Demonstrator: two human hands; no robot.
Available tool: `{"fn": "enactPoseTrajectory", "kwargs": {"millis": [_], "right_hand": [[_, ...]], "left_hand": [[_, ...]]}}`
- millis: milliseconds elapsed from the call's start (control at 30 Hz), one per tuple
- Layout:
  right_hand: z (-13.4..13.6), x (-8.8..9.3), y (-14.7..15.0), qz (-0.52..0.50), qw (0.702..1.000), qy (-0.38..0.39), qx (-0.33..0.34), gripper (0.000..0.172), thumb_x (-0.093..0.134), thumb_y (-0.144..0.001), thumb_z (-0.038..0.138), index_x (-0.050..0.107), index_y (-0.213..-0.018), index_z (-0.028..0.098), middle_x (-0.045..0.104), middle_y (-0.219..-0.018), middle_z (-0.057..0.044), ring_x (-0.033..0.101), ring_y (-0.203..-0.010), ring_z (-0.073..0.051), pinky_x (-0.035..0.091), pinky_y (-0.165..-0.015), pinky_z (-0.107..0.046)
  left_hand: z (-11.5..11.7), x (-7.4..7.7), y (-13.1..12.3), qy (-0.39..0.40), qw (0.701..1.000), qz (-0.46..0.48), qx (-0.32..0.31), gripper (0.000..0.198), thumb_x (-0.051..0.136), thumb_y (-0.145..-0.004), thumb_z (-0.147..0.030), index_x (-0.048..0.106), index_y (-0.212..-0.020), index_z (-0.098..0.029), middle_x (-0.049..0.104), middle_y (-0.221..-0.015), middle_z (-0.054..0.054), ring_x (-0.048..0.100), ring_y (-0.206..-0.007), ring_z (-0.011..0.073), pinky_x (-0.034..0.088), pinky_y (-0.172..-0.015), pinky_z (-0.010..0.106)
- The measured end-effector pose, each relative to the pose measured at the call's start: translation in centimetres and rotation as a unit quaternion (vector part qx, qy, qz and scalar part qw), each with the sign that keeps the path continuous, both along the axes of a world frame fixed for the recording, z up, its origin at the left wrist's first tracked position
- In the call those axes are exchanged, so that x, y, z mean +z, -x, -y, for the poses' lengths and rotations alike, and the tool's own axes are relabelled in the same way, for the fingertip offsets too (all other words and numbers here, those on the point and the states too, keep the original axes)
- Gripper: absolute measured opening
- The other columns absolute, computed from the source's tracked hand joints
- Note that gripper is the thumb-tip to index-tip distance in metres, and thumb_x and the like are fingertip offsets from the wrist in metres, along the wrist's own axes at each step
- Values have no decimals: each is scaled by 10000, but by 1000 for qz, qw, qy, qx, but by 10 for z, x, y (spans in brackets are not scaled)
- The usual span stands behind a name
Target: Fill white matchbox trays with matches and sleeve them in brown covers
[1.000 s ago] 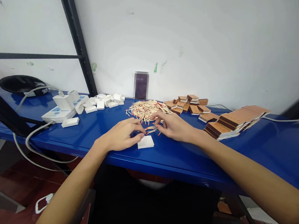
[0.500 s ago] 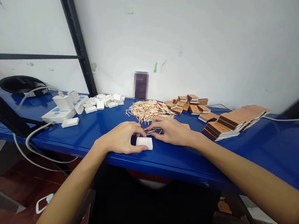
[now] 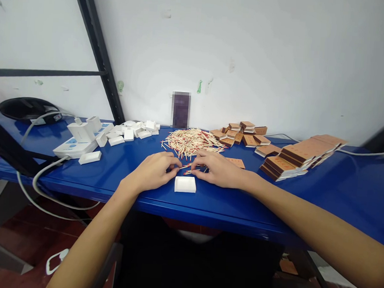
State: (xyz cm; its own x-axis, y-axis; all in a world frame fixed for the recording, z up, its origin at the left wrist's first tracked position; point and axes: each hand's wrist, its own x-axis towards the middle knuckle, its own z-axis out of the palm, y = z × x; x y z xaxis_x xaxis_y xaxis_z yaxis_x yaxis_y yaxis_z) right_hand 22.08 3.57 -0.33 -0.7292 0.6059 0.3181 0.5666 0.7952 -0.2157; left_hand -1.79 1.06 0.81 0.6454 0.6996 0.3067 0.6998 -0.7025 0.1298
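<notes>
Head view: left hand grip slightly spread; right hand grip curled at loose matches, cannot tell if pinching any. White tray just nearer on blue desk; match pile beyond.

Your left hand and right hand face off across a narrow gap, loose matches lying between your fingertips. An open white tray blocks the near side of your grip; a match heap walls off the far side. Blue tabletop gives you passage left, up to scattered white trays, while a brown matchbox crowds your right knuckles, stacked boxes rising farther right
</notes>
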Motion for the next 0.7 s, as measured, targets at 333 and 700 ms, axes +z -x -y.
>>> {"fn": "enactPoseTrajectory", "kwargs": {"millis": [333,700], "right_hand": [[0,28,-21,92,994,52,-20,139,606,-773,177,661,-900,194,640,-895,-45,534,-757,-168,355,-659,-278],[-11,23,-31,115,986,113,30,192,422,-971,299,576,-938,188,599,-859,-50,511,-730,-166,375,-670,-287]], "left_hand": [[-2,-1,1,5,1000,2,4,203,514,-938,-219,708,-997,-211,649,-885,32,590,-814,173,431,-727,284],[-4,-2,2,-1,997,-5,79,179,528,-880,-187,695,-935,-218,640,-798,8,589,-757,180,403,-675,292]]}}
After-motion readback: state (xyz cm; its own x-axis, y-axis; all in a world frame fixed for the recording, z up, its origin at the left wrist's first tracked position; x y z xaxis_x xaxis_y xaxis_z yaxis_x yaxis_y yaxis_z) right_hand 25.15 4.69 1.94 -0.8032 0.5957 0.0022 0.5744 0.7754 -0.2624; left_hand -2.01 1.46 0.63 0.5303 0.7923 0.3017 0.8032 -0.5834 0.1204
